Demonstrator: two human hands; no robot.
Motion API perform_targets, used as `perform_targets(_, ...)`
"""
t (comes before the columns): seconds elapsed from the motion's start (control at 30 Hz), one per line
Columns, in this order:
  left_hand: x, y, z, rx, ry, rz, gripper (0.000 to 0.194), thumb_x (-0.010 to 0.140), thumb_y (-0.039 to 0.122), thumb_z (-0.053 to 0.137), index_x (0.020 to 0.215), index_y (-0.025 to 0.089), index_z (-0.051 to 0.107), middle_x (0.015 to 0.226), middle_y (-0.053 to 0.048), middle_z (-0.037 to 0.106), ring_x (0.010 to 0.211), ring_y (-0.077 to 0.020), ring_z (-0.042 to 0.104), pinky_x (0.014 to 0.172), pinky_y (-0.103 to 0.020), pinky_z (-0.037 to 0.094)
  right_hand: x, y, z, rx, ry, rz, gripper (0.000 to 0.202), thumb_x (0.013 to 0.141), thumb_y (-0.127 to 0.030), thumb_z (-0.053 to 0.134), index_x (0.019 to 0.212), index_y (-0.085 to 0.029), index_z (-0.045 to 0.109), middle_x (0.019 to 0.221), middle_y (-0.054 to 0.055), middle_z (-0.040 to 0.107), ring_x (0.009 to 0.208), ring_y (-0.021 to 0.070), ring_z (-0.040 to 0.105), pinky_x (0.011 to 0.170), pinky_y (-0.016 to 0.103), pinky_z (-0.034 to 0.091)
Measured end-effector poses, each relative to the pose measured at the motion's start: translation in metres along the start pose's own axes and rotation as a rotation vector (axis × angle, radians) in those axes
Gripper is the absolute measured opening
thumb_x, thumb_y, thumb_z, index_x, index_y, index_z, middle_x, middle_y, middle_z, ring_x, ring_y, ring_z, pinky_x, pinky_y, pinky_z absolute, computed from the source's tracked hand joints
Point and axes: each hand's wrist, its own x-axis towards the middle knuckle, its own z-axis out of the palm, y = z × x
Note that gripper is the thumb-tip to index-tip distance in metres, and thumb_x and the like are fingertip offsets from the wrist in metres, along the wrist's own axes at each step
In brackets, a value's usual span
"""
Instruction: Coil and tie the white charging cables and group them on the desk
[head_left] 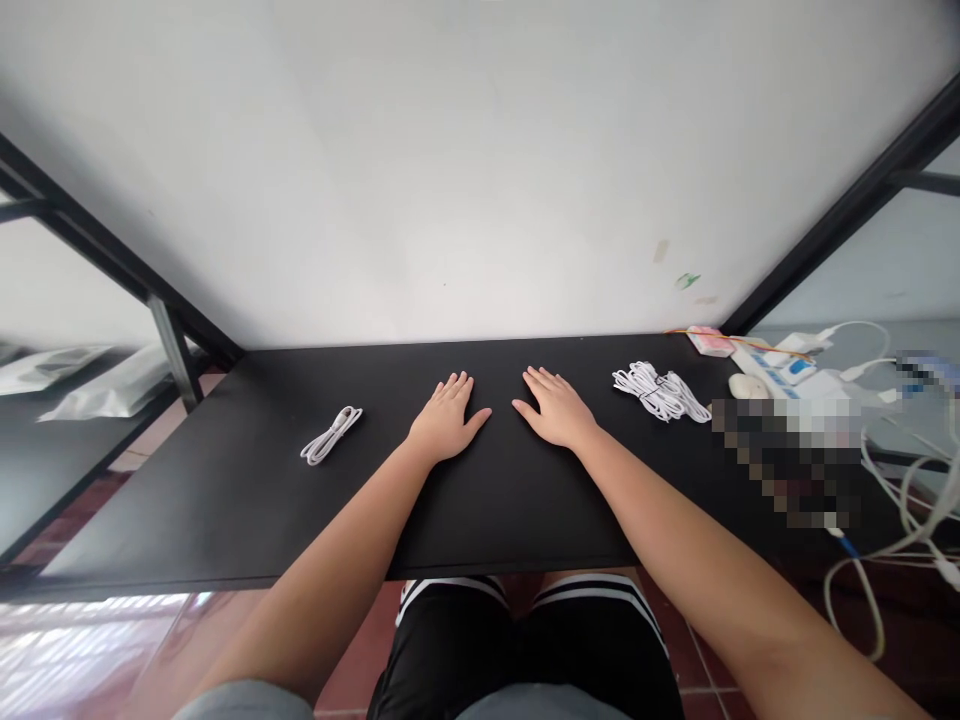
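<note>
Palm down on the black table (480,510), my left hand (444,418) lies flat with its thumb spread and holds nothing. My right hand (556,408) rests flat beside it, also holding nothing, the two thumbs pointing toward each other across a small gap. To the left of my left hand is a single white cable (331,436), folded into a small tied coil. On the other side, right of my right hand, sits a larger bundle of white cables (660,390), tied around the middle. Neither hand touches a cable.
At the right end are a power strip (761,368) with plugs, a white rounded case (748,386), a pink-and-white box (710,342) and loose white cords (911,500). A blurred patch hides something there. Black metal frame bars (840,215) rise at both sides; a wall (465,180) stands behind.
</note>
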Motion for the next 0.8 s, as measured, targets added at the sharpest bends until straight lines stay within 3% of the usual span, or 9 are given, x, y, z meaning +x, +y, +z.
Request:
perform_targets(0.53,-0.0007,-0.0046,0.0016,-0.020,0.008,0.029,0.076,0.095,0.063,0.038,0.153,0.014,0.037,0.161,-0.016,0.033,0.153,-0.0301,0.021,0.124,-0.048,0.018,-0.0003,0.0013,0.0015,0.003,0.014,0.002,0.077,0.097,-0.064,0.030,0.155,-0.015,0.037,0.163,0.010,0.030,0.152,0.0279,0.025,0.124,0.046,0.020)
perform_targets(0.8,0.0009,-0.0045,0.0010,-0.006,-0.014,0.023,0.080,0.095,0.063,0.038,0.153,0.009,0.036,0.162,-0.018,0.031,0.153,-0.0306,0.020,0.125,-0.047,0.017,-0.0001,0.0006,0.0009,0.005,0.012,0.010,0.078,0.097,-0.065,0.028,0.156,-0.014,0.035,0.164,0.009,0.029,0.152,0.0274,0.024,0.124,0.046,0.018)
